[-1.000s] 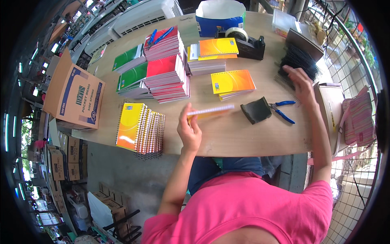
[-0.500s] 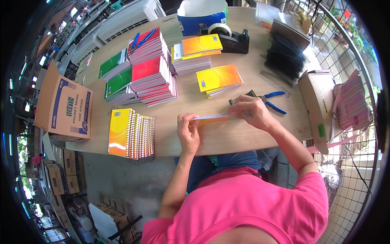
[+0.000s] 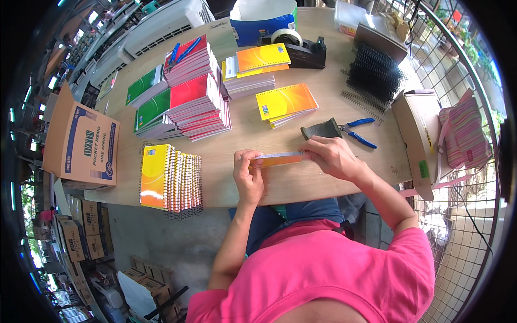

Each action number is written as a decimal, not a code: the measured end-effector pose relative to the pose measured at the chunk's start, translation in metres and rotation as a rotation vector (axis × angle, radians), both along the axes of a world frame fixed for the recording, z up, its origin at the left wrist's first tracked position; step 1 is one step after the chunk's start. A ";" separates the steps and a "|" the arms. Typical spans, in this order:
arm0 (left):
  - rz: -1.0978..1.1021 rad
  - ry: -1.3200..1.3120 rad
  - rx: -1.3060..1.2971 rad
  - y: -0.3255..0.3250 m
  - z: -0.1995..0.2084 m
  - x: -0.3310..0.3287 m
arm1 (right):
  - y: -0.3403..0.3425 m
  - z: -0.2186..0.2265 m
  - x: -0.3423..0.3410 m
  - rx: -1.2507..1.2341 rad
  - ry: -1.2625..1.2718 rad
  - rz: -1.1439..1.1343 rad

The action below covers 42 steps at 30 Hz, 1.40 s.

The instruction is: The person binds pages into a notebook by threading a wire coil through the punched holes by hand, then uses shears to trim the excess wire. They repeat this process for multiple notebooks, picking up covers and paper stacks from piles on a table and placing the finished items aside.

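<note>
A small memo notebook [image 3: 281, 160] with an orange cover is held edge-up above the front of the table. My left hand [image 3: 248, 173] pinches its left end between thumb and fingers. At the other end, my right hand [image 3: 329, 156] is closed with its fingertips against the notebook's corner; whether a wire coil is between them is too small to make out. Just beyond my right hand lies a dark block [image 3: 321, 129], beside pliers with blue handles [image 3: 360, 134]. A few yellow-orange notebooks [image 3: 287, 102] lie farther back.
Coil-bound yellow notebooks [image 3: 171, 177] stand in a row on the left, near stacked red [image 3: 194, 94] and green notebooks [image 3: 153, 111]. Black wire coils [image 3: 375, 72] are piled at the back right. A tape dispenser [image 3: 306, 54], an open carton [image 3: 81, 142] and a cardboard box [image 3: 417, 132] surround the work area.
My right hand has come slightly nearer and lower, its fingers closing at the notebook's right end, uncovering more of the dark block. My left hand keeps its hold. The view has shifted slightly.
</note>
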<state>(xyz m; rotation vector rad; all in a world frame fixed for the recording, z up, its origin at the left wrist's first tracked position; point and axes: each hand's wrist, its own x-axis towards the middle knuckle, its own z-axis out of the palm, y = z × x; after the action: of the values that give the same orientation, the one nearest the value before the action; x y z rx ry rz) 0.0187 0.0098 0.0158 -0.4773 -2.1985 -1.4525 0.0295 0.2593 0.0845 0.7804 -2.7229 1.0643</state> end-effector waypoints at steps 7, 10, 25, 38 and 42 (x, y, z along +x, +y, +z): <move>-0.028 -0.019 0.020 0.002 -0.002 0.004 | -0.007 -0.010 0.006 0.150 0.110 0.007; -0.024 0.014 -0.020 0.000 -0.001 0.004 | -0.010 0.000 0.007 0.166 0.203 -0.161; -0.038 0.078 -0.102 0.018 0.001 -0.005 | 0.038 0.012 -0.042 -0.016 -0.535 0.290; -0.082 0.055 -0.060 0.034 0.005 -0.003 | 0.047 0.011 -0.045 -0.297 -0.550 0.251; -0.116 0.061 -0.056 0.041 0.005 -0.004 | 0.034 0.014 -0.042 0.064 -0.368 0.190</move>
<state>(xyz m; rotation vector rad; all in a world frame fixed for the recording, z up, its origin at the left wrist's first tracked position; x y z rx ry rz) 0.0145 0.0506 0.0211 -0.6697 -2.1999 -1.4181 -0.0127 0.2934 0.0982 0.9538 -3.0475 1.2785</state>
